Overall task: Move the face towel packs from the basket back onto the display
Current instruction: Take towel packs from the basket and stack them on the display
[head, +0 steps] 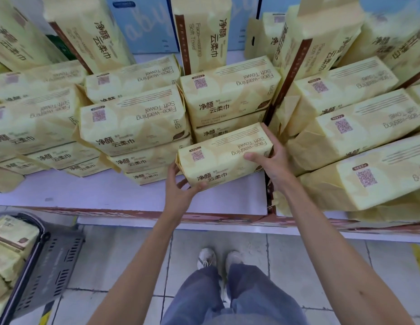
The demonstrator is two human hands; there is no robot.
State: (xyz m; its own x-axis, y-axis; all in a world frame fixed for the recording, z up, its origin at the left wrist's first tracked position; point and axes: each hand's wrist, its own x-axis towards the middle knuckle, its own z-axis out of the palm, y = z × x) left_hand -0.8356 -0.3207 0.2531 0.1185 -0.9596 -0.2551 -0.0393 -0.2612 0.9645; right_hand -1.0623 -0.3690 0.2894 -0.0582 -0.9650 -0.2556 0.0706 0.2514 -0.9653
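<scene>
Holding one face towel pack [224, 158] between both hands' fingers [253, 157] at the display [134, 195] stack front, I'd say we're partway, since the basket [47, 261] isn't empty yet.

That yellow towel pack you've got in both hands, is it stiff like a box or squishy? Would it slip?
Probably soft: the pack is a film-wrapped bundle with crinkled ends, not a rigid box. Likely light for its size, since the left hand and right hand hold it only at the ends. The glossy wrap could be a little slippery, so gripping both ends seems wise.
</scene>
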